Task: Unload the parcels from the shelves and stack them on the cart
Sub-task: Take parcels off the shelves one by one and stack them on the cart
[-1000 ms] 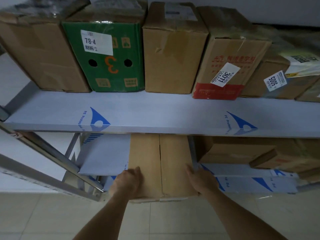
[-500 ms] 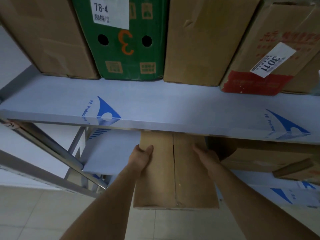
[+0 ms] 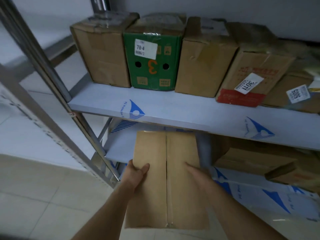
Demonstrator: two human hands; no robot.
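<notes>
A plain brown cardboard box (image 3: 166,181) with a taped centre seam sticks out toward me from the lower shelf (image 3: 119,149), its near end past the shelf's front edge. My left hand (image 3: 136,172) grips its left side, thumb lying on the top. My right hand (image 3: 195,172) holds the right side, thumb on top and fingers hidden behind the edge. The upper shelf (image 3: 173,110) carries a row of parcels: a brown box (image 3: 103,56), a green box (image 3: 152,61) marked 3, and another brown box (image 3: 204,63). No cart is in view.
A steel upright (image 3: 52,80) of the rack slants down at the left. A red-banded box (image 3: 249,78) labelled 3011 and another box (image 3: 294,90) labelled 5005 stand on the upper shelf's right. Flat brown boxes (image 3: 256,161) lie on the lower shelf at the right. Pale floor tiles (image 3: 43,196) lie below.
Both hands have drawn the brown box farther out from the lower shelf toward me. My view has pulled back and swung left, showing the rack's upright.
</notes>
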